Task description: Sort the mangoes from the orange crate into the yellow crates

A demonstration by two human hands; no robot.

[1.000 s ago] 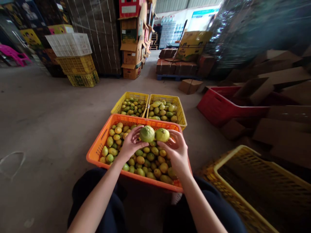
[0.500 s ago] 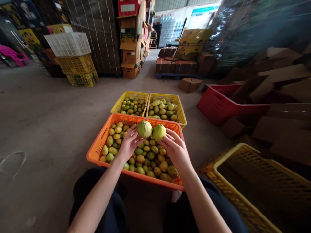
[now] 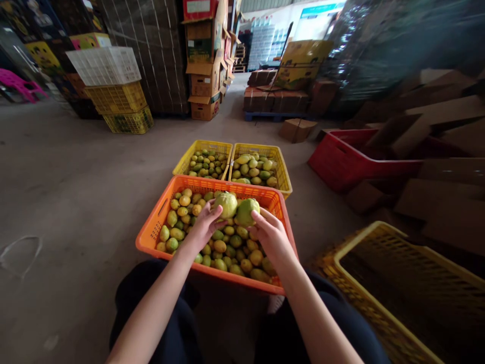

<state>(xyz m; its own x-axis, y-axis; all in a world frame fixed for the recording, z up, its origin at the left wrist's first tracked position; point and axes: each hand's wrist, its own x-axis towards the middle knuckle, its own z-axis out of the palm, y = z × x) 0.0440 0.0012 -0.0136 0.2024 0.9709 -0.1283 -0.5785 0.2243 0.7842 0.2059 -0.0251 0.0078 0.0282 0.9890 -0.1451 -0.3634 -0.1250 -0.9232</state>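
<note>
My left hand [image 3: 206,220] grips a pale green-yellow lemon [image 3: 227,205] by its left side, thumb in front; its knobbly end faces up. In my right hand [image 3: 268,228] is a greener lemon [image 3: 247,212], held from the right with the thumb on its face. The two lemons are side by side, very close or touching; I cannot tell which. Both hands are above an orange crate [image 3: 151,231] in front of my knees. Many smaller yellow and green lemons [image 3: 220,246] lie in it, partly hidden by my hands and forearms.
Behind the orange crate stand two yellow crates [image 3: 282,172] of similar fruit. At right are another yellow crate [image 3: 382,283] and a red crate [image 3: 341,162] among cardboard. Stacked boxes [image 3: 204,86], stacked crates [image 3: 121,98] and a loaded blue pallet [image 3: 265,115] stand farther back.
The lemon in my right hand has turned, showing a greener side, and sits slightly lower. My right thumb has come onto its front. The left lemon has tilted and dropped a little.
</note>
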